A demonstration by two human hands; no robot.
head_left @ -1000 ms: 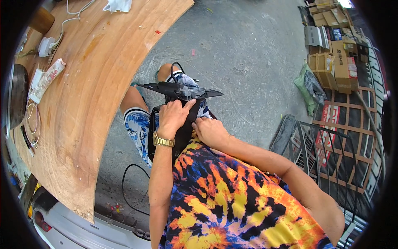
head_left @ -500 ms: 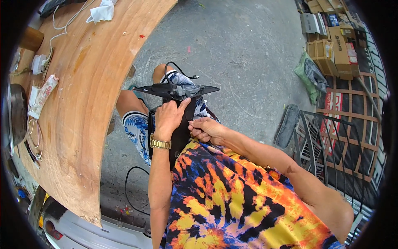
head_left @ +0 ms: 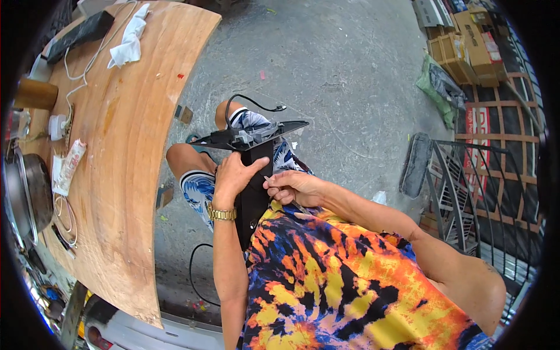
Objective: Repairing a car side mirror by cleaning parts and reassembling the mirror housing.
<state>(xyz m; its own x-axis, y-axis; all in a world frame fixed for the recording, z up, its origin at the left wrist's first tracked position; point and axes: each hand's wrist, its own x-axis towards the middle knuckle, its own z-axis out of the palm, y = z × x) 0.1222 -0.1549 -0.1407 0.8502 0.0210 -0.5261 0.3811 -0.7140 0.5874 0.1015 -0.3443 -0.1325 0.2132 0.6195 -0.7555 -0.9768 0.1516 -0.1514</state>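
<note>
"Where's the long black plastic device with the wide, flared top point(head_left: 249, 201)?"
"Over the person's lap point(head_left: 198, 191), the left hand point(head_left: 234, 177) clamped on it. The right hand's point(head_left: 296, 188) fingertips are pinched together at its right edge; on what, I can't tell."
"Containers?"
"Brown cardboard boxes point(head_left: 479, 49), far right, contents hidden."

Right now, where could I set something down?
The wooden table is mostly bare between the white tube and its curved right edge; so is the floor from knees to green bag. Crowded: the table's left side by the pan, and lap, under the black part, left hand and right hand.
</note>
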